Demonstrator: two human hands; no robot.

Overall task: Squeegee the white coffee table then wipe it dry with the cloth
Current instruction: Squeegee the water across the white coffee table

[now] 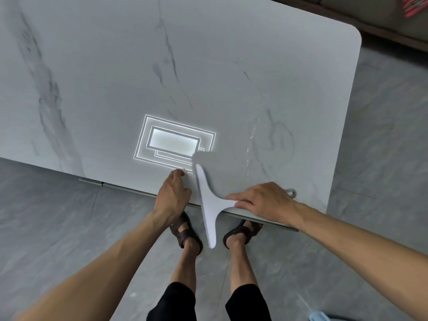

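Observation:
The white marble-veined coffee table (208, 66) fills the upper view, its near edge running in front of me. A white T-shaped squeegee (208, 200) lies across that near edge, its blade end hanging over the floor. My right hand (264, 200) grips its handle, whose hanging loop sticks out past my knuckles. My left hand (173, 193) rests with fingertips on the tabletop just left of the squeegee, holding nothing. A thin streak of water (251, 140) runs along the table to the right of the blade. No cloth is in view.
A ceiling light's reflection (173, 142) glares on the tabletop. My sandalled feet (187, 232) stand on the grey tile floor under the table edge. A light blue object (319, 317) sits at the bottom right. A dark sofa base (393, 31) lies beyond the table's far right corner.

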